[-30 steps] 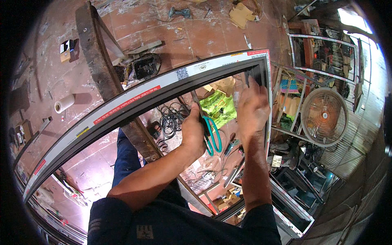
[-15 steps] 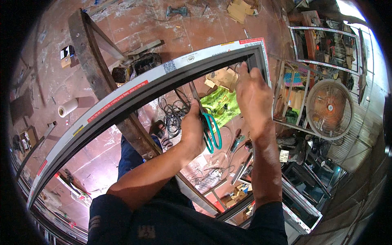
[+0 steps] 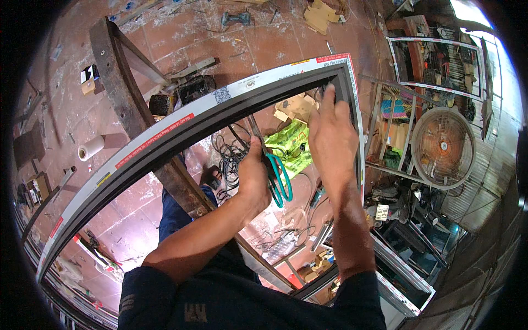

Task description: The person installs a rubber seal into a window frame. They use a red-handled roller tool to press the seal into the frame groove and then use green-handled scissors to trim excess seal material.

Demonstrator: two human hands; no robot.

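A pair of scissors with teal loop handles is held in my left hand, its blades pointing up toward the frame's inner edge. My fingers are wrapped round it below the blades. A dark grey window or door frame with white protective tape spans the view from lower left to upper right. At its upper right inner corner is my right hand, index finger stretched up to the frame's inner edge and the other fingers curled. Whatever lies under those fingers is hidden. A tangle of thin black strip or cord lies below, left of my left hand.
A dark beam supports the frame. On the red tiled floor are a green-yellow bag, cardboard pieces, a white roll and a power tool. To the right stand a large fan and another taped frame.
My right hand has shifted slightly left and down along the frame's corner, and its index finger is now more extended. My left hand, still holding the scissors, has moved slightly left.
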